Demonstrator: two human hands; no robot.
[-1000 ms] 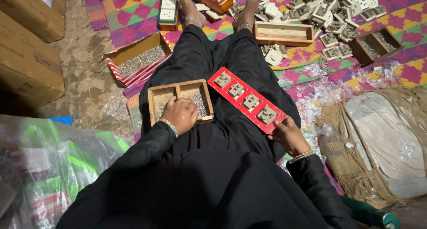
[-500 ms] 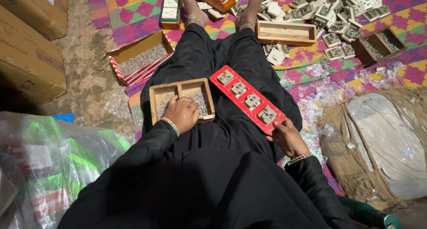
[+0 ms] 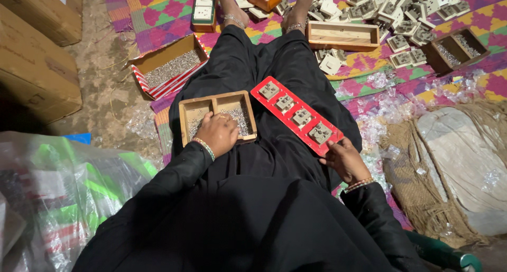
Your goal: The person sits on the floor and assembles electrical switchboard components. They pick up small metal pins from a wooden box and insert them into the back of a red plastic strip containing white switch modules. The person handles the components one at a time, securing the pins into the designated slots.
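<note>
I sit on the floor with a two-compartment wooden tray (image 3: 191, 107) of small metal screws on my lap. My left hand (image 3: 216, 134) rests in that tray, fingers curled down into the screws; whether it holds any is hidden. A long red board (image 3: 288, 119) lies slanted across my right thigh and carries several pale switch parts (image 3: 301, 117) in a row. My right hand (image 3: 344, 158) grips the board's near end. Both wrists wear bangles over black sleeves.
A red-striped cardboard box (image 3: 170, 67) of screws sits left of my legs. An empty wooden tray (image 3: 343, 36), a dark box (image 3: 453, 49) and a heap of white switch parts (image 3: 401, 13) lie ahead on the patterned mat. Cartons (image 3: 37, 66) stand left, plastic bags (image 3: 63, 198) near left, sacking (image 3: 454, 166) right.
Hands, tray and board stay where they were. My left fingers shift slightly in the screws; the view drifts a little.
</note>
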